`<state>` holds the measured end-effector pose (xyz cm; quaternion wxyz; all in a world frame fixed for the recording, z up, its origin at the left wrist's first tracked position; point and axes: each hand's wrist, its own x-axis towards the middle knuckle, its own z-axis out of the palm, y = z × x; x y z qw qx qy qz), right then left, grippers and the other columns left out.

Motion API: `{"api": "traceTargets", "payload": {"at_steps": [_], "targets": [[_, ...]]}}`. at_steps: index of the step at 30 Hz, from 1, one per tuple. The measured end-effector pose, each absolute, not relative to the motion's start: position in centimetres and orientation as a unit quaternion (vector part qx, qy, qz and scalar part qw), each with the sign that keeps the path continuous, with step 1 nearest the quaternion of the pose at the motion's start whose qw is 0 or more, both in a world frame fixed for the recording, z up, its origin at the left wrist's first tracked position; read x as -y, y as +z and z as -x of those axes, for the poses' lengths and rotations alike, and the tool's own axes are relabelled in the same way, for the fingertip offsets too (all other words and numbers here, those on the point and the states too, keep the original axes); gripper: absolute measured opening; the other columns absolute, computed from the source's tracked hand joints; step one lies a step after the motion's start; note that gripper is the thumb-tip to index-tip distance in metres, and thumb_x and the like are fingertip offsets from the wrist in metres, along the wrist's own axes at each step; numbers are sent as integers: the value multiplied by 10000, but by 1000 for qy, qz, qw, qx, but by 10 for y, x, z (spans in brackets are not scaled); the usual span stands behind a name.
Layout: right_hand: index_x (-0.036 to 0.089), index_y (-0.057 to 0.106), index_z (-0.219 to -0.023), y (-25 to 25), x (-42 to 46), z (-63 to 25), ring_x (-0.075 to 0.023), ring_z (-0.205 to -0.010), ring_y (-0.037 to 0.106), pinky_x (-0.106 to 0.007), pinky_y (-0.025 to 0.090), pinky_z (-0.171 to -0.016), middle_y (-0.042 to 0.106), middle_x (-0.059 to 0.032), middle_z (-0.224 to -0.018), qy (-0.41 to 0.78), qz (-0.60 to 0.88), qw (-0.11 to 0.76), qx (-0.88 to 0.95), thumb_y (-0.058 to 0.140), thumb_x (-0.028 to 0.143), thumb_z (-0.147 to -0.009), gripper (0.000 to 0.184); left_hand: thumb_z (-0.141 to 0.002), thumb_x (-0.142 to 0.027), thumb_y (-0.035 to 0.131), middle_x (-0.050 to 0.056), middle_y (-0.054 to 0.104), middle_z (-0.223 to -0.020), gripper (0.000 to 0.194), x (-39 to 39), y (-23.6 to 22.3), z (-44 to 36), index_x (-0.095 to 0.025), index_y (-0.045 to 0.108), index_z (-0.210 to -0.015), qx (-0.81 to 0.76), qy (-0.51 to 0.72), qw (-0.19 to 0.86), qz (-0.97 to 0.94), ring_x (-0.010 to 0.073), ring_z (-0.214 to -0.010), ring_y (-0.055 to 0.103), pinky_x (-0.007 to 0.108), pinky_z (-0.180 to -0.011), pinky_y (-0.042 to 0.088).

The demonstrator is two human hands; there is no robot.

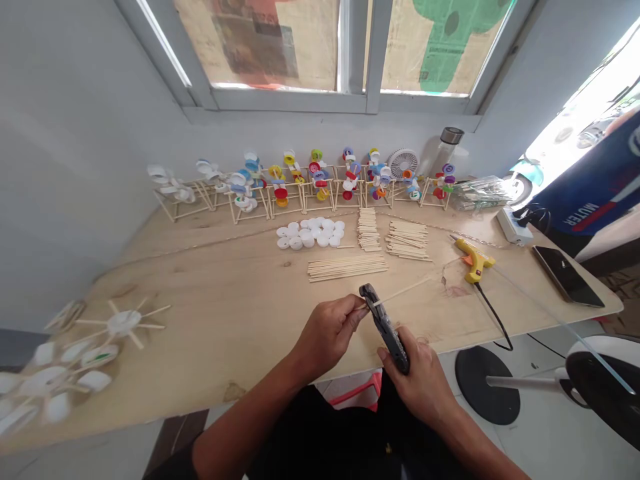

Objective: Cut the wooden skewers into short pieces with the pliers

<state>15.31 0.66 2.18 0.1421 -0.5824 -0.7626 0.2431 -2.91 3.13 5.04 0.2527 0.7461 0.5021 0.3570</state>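
Observation:
My left hand (327,330) pinches one end of a thin wooden stick (405,291) over the near edge of the wooden table (210,313). The stick runs up and to the right from the fingers. My right hand (420,380) is closed round the handles of dark cutting pliers (384,325). The pliers' jaws sit on the stick right beside my left fingertips.
Behind lie a bundle of long sticks (347,267), two piles of shorter sticks (407,240), white bottle caps (311,233) and a yellow glue gun (474,261). Stick-and-cap wheel models (300,180) line the wall. A phone (567,275) lies right, cap-and-stick pieces (120,323) left.

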Motion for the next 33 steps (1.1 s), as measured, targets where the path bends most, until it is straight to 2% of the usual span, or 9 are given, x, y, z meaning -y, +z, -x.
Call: {"api": "traceTargets", "payload": {"at_steps": [3,6,10,15,21,26,29,33], "targets": [[224,467,-756,20,-7,-152,-210,-632,570,-260,330,-555,598,-16,-621,235,588,144,760,428,391,-839,191,-886,-239,384,-7,587,-639,204,-31,45,27,-170,545,-781,-504,366,226,-749,98,-562,536,200,-544,396],[227,458,-734,19,-8,-151,-191,-573,550,-252,321,-532,562,5,-566,244,588,150,757,431,397,-839,201,-883,-224,396,29,633,-761,183,-29,38,23,-162,569,-879,-516,394,155,-745,116,-670,582,212,-607,428],[231,438,-718,20,-8,-150,-170,-540,527,-242,317,-520,542,25,-552,268,583,156,751,439,399,-838,207,-883,-210,398,33,621,-720,193,-26,33,19,-147,580,-893,-529,392,82,-748,123,-649,578,223,-596,424],[228,456,-760,23,-7,-152,-174,-571,552,-243,329,-536,557,25,-595,287,570,161,753,437,399,-839,189,-881,-207,405,29,630,-769,176,-25,37,21,-157,574,-875,-508,422,159,-734,103,-659,575,200,-604,424],[227,455,-764,26,-6,-152,-178,-572,558,-248,336,-541,563,20,-594,289,562,164,758,437,388,-837,178,-868,-261,425,-36,499,-568,237,-28,51,30,-157,530,-682,-505,402,325,-691,75,-515,446,189,-519,350],[234,414,-729,24,-6,-152,-174,-558,537,-248,331,-543,545,23,-580,285,563,152,761,423,391,-844,195,-852,-290,432,-40,441,-551,308,-37,56,38,-149,484,-583,-450,391,459,-658,67,-510,378,181,-489,319],[234,411,-709,20,-7,-152,-177,-536,527,-246,316,-520,535,21,-555,266,573,144,762,419,421,-841,229,-854,-303,426,-35,458,-549,319,-38,54,39,-147,503,-587,-451,385,461,-660,68,-503,386,180,-480,324],[223,463,-748,14,-9,-152,-189,-548,545,-246,303,-504,561,2,-570,252,578,143,763,412,437,-840,238,-862,-285,432,-5,590,-656,231,-32,45,32,-159,598,-761,-509,392,335,-689,92,-579,511,195,-554,396]]}}
